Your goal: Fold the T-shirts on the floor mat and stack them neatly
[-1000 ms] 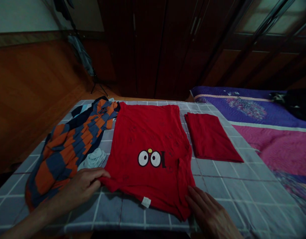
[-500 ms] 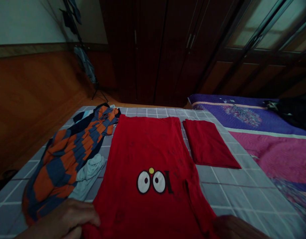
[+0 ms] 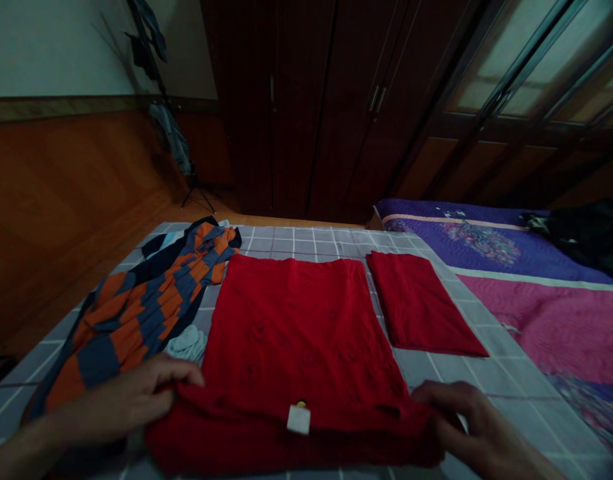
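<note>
A red T-shirt lies spread on the checked bedsheet, its near part lifted and folded over toward the far side. My left hand pinches the raised edge at its left end. At the right end, my right hand grips the same edge between thumb and fingers. A white label shows on the lifted cloth, with a bit of yellow print just above it. The printed eyes are hidden under the fold. To the right lies a folded red garment, apart from the T-shirt.
An orange and blue checked garment lies at the left, with a pale crumpled cloth beside it. The grey checked bedsheet lies underneath. Beyond are a dark wardrobe, a coat stand and a purple and pink bed.
Both hands have raised the near edge of the red T-shirt and carried it forward, covering the printed eyes. The white label has come into view. The camera view has tilted slightly up.
</note>
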`<state>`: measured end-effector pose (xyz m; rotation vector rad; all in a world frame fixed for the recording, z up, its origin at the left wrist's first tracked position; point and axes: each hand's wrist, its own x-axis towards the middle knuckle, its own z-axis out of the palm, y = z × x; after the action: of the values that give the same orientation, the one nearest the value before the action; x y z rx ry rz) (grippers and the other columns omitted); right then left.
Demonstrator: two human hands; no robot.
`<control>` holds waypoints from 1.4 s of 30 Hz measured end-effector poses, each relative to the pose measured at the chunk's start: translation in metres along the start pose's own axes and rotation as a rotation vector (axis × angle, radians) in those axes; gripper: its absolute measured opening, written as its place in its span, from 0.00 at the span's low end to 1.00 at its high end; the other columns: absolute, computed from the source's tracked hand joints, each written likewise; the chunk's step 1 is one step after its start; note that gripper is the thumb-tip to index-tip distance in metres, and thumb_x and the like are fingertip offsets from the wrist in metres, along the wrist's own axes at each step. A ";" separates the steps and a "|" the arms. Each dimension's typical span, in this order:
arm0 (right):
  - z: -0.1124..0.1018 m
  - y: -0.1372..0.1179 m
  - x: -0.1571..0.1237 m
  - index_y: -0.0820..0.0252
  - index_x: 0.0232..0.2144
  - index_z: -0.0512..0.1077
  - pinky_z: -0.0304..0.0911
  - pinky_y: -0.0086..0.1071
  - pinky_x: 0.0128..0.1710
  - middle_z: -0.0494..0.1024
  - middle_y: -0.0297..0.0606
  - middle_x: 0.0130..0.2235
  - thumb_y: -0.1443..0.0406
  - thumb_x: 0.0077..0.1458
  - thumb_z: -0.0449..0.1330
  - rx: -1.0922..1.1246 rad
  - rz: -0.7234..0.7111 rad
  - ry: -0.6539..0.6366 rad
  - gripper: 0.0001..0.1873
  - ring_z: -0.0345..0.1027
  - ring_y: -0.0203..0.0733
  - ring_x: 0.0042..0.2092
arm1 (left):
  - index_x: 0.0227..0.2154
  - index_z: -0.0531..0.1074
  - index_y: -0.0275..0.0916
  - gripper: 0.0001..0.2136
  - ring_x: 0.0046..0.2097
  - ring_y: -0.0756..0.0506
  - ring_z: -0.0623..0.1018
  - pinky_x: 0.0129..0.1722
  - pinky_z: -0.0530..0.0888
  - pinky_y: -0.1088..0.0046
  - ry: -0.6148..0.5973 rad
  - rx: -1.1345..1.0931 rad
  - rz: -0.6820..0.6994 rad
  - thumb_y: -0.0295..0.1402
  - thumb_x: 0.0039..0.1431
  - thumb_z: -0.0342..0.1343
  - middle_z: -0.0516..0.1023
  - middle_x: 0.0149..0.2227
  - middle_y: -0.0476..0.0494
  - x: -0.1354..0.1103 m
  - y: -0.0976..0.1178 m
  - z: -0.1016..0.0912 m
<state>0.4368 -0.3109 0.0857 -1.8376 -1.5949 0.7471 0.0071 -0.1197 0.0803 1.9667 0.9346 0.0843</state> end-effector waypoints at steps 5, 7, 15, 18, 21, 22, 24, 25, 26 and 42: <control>-0.035 -0.022 0.110 0.62 0.22 0.74 0.56 0.26 0.21 0.73 0.34 0.21 0.63 0.39 0.59 0.417 0.247 -0.196 0.08 0.63 0.34 0.22 | 0.33 0.76 0.40 0.13 0.35 0.45 0.77 0.34 0.71 0.74 -0.004 -0.391 -0.028 0.27 0.42 0.53 0.79 0.34 0.47 0.084 0.008 -0.064; -0.041 -0.017 0.154 0.63 0.21 0.72 0.53 0.25 0.21 0.71 0.33 0.20 0.64 0.36 0.60 0.486 0.260 -0.168 0.07 0.60 0.32 0.21 | 0.34 0.76 0.39 0.14 0.33 0.45 0.77 0.33 0.71 0.72 0.024 -0.529 -0.045 0.26 0.40 0.56 0.79 0.35 0.44 0.120 0.004 -0.081; -0.005 0.051 0.260 0.61 0.18 0.67 0.46 0.26 0.18 0.64 0.28 0.16 0.61 0.39 0.61 0.502 0.331 -0.104 0.09 0.51 0.29 0.18 | 0.39 0.71 0.34 0.17 0.32 0.47 0.76 0.33 0.70 0.73 0.144 -0.781 -0.071 0.29 0.42 0.63 0.78 0.34 0.44 0.220 -0.034 -0.081; 0.006 0.067 0.259 0.64 0.27 0.71 0.50 0.27 0.20 0.71 0.33 0.21 0.56 0.42 0.63 0.516 0.332 -0.062 0.15 0.59 0.32 0.21 | 0.42 0.69 0.35 0.20 0.35 0.47 0.77 0.35 0.70 0.73 0.187 -0.728 -0.058 0.32 0.45 0.64 0.77 0.37 0.44 0.225 -0.043 -0.071; 0.007 0.072 0.252 0.63 0.36 0.72 0.57 0.28 0.25 0.76 0.35 0.28 0.56 0.39 0.66 0.559 0.321 -0.015 0.23 0.66 0.36 0.26 | 0.44 0.67 0.36 0.22 0.38 0.45 0.77 0.37 0.71 0.72 0.172 -0.703 -0.037 0.32 0.45 0.65 0.76 0.41 0.43 0.222 -0.043 -0.069; 0.007 0.072 0.251 0.63 0.37 0.71 0.58 0.28 0.26 0.76 0.36 0.28 0.57 0.36 0.68 0.591 0.319 0.001 0.24 0.67 0.36 0.26 | 0.44 0.67 0.37 0.22 0.38 0.45 0.77 0.38 0.71 0.71 0.161 -0.731 -0.026 0.31 0.45 0.65 0.76 0.41 0.42 0.221 -0.042 -0.070; 0.006 0.072 0.250 0.62 0.38 0.71 0.59 0.30 0.26 0.77 0.36 0.29 0.60 0.34 0.69 0.686 0.316 0.054 0.25 0.68 0.37 0.26 | 0.46 0.66 0.38 0.24 0.39 0.45 0.78 0.39 0.71 0.70 0.177 -0.831 0.008 0.31 0.45 0.65 0.76 0.42 0.42 0.222 -0.040 -0.073; 0.006 0.072 0.251 0.62 0.38 0.71 0.60 0.30 0.26 0.77 0.36 0.29 0.61 0.34 0.68 0.731 0.315 0.089 0.25 0.68 0.37 0.26 | 0.47 0.65 0.38 0.25 0.39 0.45 0.78 0.40 0.71 0.70 0.196 -0.874 0.017 0.31 0.45 0.65 0.76 0.42 0.42 0.223 -0.040 -0.075; 0.006 0.073 0.253 0.61 0.39 0.71 0.60 0.30 0.26 0.77 0.36 0.28 0.62 0.34 0.68 0.758 0.315 0.122 0.25 0.68 0.37 0.25 | 0.47 0.64 0.39 0.26 0.38 0.45 0.78 0.40 0.71 0.70 0.222 -0.890 0.008 0.31 0.44 0.65 0.76 0.41 0.43 0.224 -0.041 -0.076; 0.006 0.091 0.261 0.60 0.45 0.70 0.54 0.29 0.20 0.72 0.32 0.21 0.65 0.35 0.64 0.794 0.343 0.146 0.29 0.61 0.35 0.20 | 0.48 0.64 0.38 0.28 0.35 0.47 0.77 0.36 0.71 0.72 0.378 -0.954 -0.135 0.28 0.40 0.66 0.75 0.38 0.45 0.226 -0.048 -0.071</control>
<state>0.5248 -0.0618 0.0049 -1.5085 -0.7149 1.1580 0.1109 0.0894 0.0163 1.0098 1.0024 0.7078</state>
